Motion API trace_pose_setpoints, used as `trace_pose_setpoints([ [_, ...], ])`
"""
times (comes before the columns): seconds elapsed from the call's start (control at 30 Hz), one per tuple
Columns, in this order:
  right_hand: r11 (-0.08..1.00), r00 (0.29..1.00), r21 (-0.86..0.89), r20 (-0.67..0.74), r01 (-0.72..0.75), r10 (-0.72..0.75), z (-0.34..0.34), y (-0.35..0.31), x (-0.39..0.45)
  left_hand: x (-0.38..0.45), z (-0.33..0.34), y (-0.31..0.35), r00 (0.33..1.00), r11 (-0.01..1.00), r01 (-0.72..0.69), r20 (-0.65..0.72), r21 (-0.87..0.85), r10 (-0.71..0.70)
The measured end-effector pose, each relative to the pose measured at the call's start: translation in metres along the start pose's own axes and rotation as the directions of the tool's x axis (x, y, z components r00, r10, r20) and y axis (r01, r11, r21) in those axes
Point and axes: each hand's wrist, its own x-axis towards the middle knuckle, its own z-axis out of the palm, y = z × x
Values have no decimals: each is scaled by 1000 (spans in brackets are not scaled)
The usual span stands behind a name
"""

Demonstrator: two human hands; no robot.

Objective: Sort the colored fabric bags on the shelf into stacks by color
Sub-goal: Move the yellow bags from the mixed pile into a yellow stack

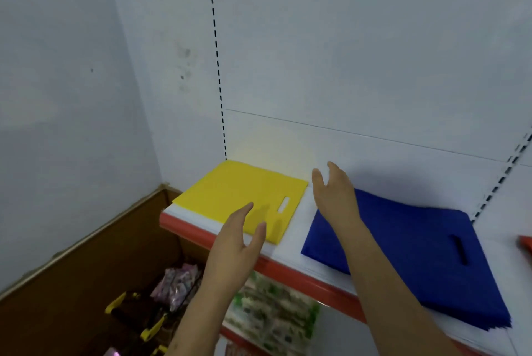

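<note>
White shelf [290, 252] carries a yellow bag [230, 197] at its left end, blue bags [417, 255] stacked beside. Left hand [236, 243] and right hand [334, 191] hover spread, holding nothing.

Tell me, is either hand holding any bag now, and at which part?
Nothing is held. The left hand hovers open over the flat yellow fabric bag; the right hand is open too.

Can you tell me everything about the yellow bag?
The yellow bag is flat, square-ish and looks like thin fabric. It has a slot-shaped cut-out handle near its right edge. It lies at the left end of the white shelf, apart from the blue stack. The left hand hovers open over its front edge, seemingly not touching.
</note>
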Motion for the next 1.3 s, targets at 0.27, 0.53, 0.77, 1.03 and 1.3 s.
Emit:
trace_pose_setpoints([
  [0.27, 982, 994, -187, 95, -26, 44, 80, -6, 37, 66, -38, -69, 998, 994, 32, -65, 107, -25],
  [0.53, 846, 956, -515, 152, -139, 250, 132, 18, 85, 142, -39, -137, 979, 890, 191, -142, 413, -144],
  [0.77, 697, 945, -708, 138, -115, 296, 148, 44, 97, 163, -31, -154, 962, 698, 248, -88, 671, -258],
  [1.03, 705, 977, -709, 158, 11, 144, 147, 18, 76, 152, -30, -139, 993, 759, 96, -9, 643, -117],
  [1.3, 972, 991, 193, 20, -131, 130, 70, -42, 40, 109, -62, -76, 997, 915, 63, -6, -398, -71],
])
